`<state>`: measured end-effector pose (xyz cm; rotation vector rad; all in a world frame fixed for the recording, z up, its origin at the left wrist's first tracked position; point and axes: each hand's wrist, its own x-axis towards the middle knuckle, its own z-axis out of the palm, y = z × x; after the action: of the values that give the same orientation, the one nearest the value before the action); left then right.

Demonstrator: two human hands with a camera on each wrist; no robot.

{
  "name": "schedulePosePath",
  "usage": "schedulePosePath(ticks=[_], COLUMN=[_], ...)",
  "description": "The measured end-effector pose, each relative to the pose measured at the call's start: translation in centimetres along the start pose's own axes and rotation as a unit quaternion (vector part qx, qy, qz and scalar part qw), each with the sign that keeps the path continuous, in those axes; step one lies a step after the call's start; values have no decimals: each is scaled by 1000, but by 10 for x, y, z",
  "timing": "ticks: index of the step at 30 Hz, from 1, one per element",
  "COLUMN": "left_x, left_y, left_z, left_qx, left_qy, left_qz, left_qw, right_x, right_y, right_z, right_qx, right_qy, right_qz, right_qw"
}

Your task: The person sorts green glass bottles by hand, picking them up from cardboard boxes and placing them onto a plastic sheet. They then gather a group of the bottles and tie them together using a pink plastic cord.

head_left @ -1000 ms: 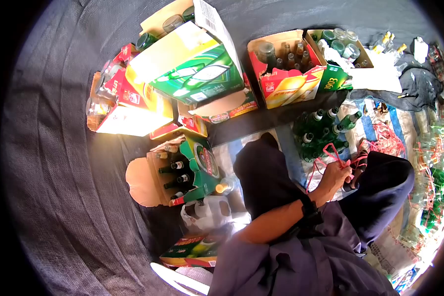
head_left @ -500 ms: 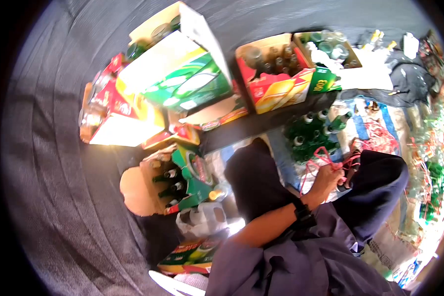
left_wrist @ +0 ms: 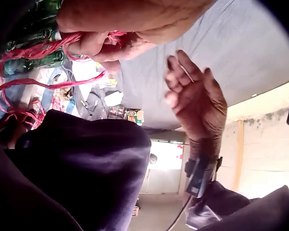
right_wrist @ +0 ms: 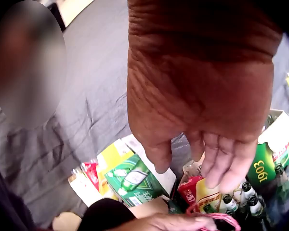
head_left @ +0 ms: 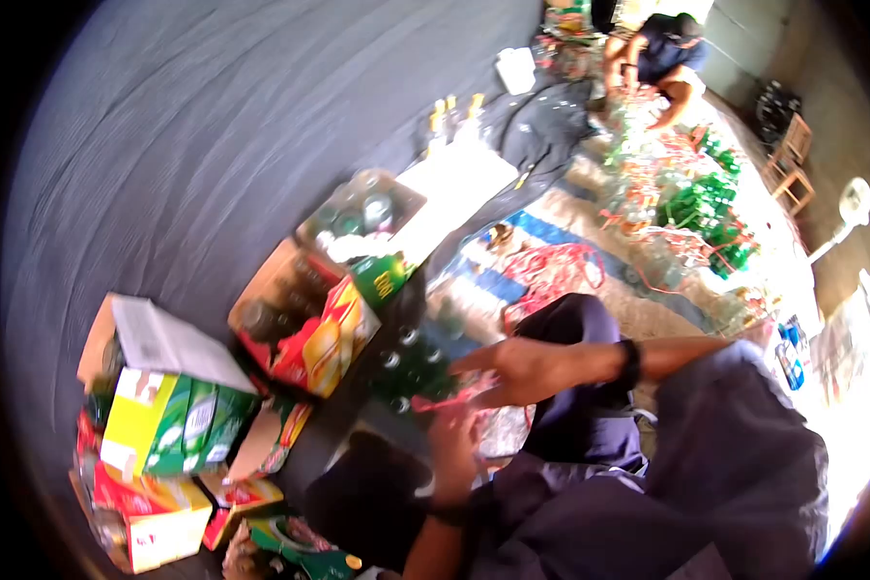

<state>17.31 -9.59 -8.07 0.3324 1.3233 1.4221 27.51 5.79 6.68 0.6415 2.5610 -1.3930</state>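
My left hand (head_left: 452, 447) pinches red plastic string (left_wrist: 38, 52) between thumb and fingers. Strands of it stretch across beside the green glass bottles (head_left: 414, 369), which stand bunched together just beyond this hand. My right hand (head_left: 532, 372) is raised close to the left, overlapping the string in the head view. In the left wrist view the right hand (left_wrist: 198, 103) shows its palm, fingers loosely bent and nothing held. The right wrist view shows its fingers (right_wrist: 226, 161) hanging above the bottles, while my left hand (right_wrist: 166, 223) grips the string at the bottom edge.
Cartons of bottles, among them a green box (head_left: 198, 425) and a red-yellow box (head_left: 324, 333), line the left side. A tangled heap of red string (head_left: 551, 271) lies on the striped sheet (head_left: 580, 208). Farther off, a person (head_left: 662, 58) crouches beside string-tied bottles (head_left: 701, 198).
The head view has swung right, bringing the other person and the tied bottles into sight. My right hand now shows clearly, raised near the left, which still grips the string.
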Motion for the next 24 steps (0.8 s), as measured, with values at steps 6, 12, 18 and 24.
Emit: schedulePosePath(ticks=[6, 12, 18, 24], left_x=[24, 15, 13, 7], left_y=[-35, -11, 5, 25], left_z=[-35, -23, -4, -6], left_qx=[162, 307, 52, -104], left_qy=[-8, -12, 2, 88], left_qz=[182, 254, 62, -27], left_qw=[970, 917, 997, 990], right_x=[56, 49, 50, 45], right_y=[86, 84, 115, 128], right_z=[87, 96, 120, 131], right_qx=[-86, 60, 79, 3], right_qy=[73, 121, 112, 126], right_qz=[-130, -16, -47, -170], right_qw=[985, 991, 989, 977])
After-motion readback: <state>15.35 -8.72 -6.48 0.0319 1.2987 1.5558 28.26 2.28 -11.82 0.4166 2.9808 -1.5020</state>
